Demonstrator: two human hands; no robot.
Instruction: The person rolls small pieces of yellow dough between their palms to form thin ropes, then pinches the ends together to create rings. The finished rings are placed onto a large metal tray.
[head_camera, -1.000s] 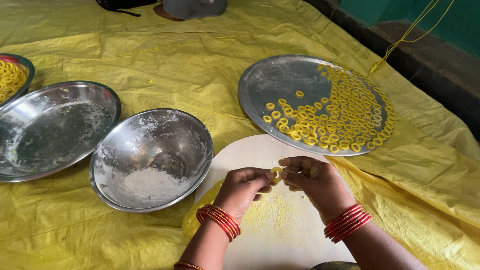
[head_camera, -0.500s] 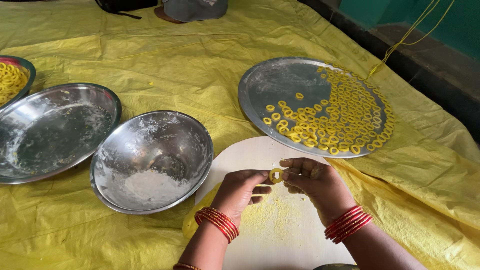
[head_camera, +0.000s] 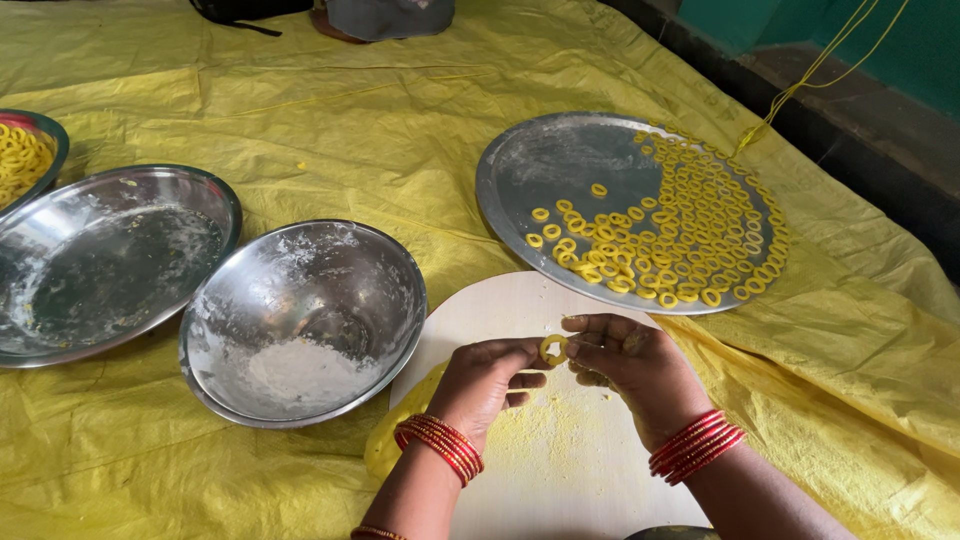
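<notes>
Ring: a small yellow dough ring (head_camera: 553, 349), held just above the round board (head_camera: 520, 300), between the two hands near the board's middle.
Ring facing: its hole faces up toward the camera, so it shows as an open circle, tipped a little; being round, it has no long axis.
Left hand: the left hand (head_camera: 483, 378) comes in from the lower edge, forearm slanting up and right, back of the hand up, knuckles toward the ring.
Left fingers: curled in narrow, the tips pinching the ring's left side.
Right hand: the right hand (head_camera: 630, 365) reaches in from the lower right, forearm slanting up and left, back of the hand up.
Right fingers: bent close together, the tips meeting the ring's right side; other fingers tucked under.
Bangles: red bangles (head_camera: 440, 445) on both wrists.
Board: pale, dusted with yellow crumbs under the hands; a yellow lump of dough (head_camera: 385, 450) lies at its left edge, partly hidden by the left wrist.
Tray: a round steel tray (head_camera: 520, 165) beyond the board, its near rim overlapping the board's far edge; many finished yellow rings (head_camera: 690, 230) cover its right half.
Bowl: a steel bowl (head_camera: 300, 320) just left of the board, with white flour in its bottom.
Plate: a wide steel plate (head_camera: 100, 260) further left, its rim touching the bowl.
Far left: a dish (head_camera: 55, 135) of yellow rings, cut by the frame.
Sheet: a creased yellow sheet (head_camera: 300, 100) lies under everything.
</notes>
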